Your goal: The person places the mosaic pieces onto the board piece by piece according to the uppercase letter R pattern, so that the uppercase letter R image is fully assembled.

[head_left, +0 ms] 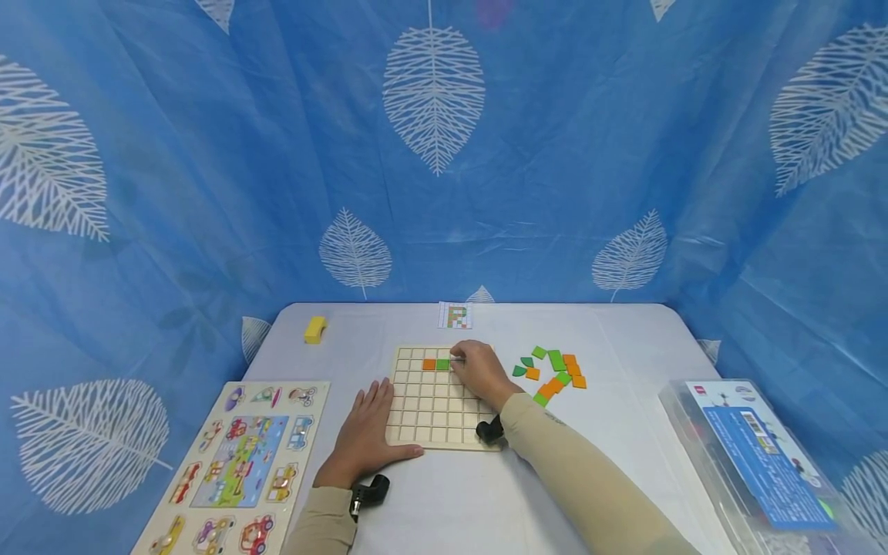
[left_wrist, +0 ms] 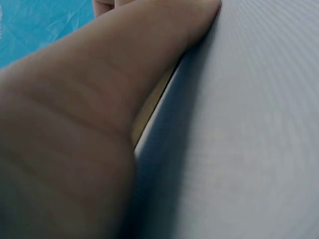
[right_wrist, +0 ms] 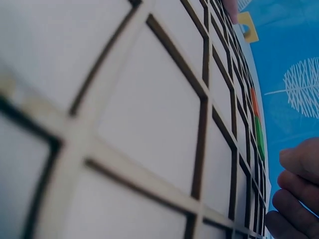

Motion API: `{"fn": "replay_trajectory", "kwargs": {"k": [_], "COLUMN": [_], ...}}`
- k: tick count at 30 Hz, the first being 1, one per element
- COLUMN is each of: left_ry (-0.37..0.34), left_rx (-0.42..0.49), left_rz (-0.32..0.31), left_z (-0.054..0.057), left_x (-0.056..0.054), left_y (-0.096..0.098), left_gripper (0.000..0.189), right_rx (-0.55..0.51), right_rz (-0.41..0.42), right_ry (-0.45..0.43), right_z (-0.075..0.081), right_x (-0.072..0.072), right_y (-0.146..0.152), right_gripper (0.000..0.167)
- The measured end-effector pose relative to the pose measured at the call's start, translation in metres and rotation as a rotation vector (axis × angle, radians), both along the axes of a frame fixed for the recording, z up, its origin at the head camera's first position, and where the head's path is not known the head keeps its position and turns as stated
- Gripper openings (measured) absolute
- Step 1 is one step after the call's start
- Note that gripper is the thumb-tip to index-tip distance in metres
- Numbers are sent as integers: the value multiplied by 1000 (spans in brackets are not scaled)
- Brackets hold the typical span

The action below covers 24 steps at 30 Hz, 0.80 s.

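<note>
A pale wooden grid board point(head_left: 426, 408) lies on the white table. An orange square tile point(head_left: 429, 364) and a green square tile point(head_left: 442, 364) sit side by side in its upper cells. My left hand point(head_left: 368, 432) rests at the board's left edge, fingers straight and thumb spread along the near edge. Over the upper right cells is my right hand point(head_left: 480, 370), its fingers bent beside the green tile. In the right wrist view the curled fingers point(right_wrist: 299, 174) show, but whatever may lie between the fingertips is hidden.
Loose green and orange tiles point(head_left: 556, 360) lie right of the board. A small pattern card point(head_left: 455, 315) is behind it. A yellow block point(head_left: 315, 330) stands back left, a vehicle picture puzzle point(head_left: 239, 462) front left, and a clear plastic case point(head_left: 756, 455) at the right.
</note>
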<state>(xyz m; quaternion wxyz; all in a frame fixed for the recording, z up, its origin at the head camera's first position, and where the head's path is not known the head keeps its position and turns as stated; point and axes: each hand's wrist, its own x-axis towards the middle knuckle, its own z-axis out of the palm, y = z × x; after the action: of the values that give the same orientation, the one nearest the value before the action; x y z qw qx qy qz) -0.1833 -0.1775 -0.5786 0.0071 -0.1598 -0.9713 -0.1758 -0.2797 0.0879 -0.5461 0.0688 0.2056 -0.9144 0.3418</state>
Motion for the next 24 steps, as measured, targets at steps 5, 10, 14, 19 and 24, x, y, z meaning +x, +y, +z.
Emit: {"fn": "replay_trajectory", "kwargs": {"k": [5, 10, 14, 19, 24], "left_ry": [-1, -4, 4, 11, 21], "left_rx": [5, 18, 16, 22, 29], "left_rz": [-5, -5, -3, -1, -3], "left_z": [0, 2, 0, 0, 0], "left_x": [0, 1, 1, 2, 2], "left_y": [0, 1, 1, 1, 0], "left_gripper": [141, 140, 140, 140, 139], "right_rx": [13, -15, -35, -22, -22], "right_rz": [-11, -17, -33, -78, -92], "right_ry": [-13, -26, -45, -48, -32], "right_z": [1, 4, 4, 1, -1], "right_x": [0, 1, 2, 0, -1], "right_y": [4, 11, 20, 31, 38], "right_gripper": [23, 25, 25, 23, 23]}}
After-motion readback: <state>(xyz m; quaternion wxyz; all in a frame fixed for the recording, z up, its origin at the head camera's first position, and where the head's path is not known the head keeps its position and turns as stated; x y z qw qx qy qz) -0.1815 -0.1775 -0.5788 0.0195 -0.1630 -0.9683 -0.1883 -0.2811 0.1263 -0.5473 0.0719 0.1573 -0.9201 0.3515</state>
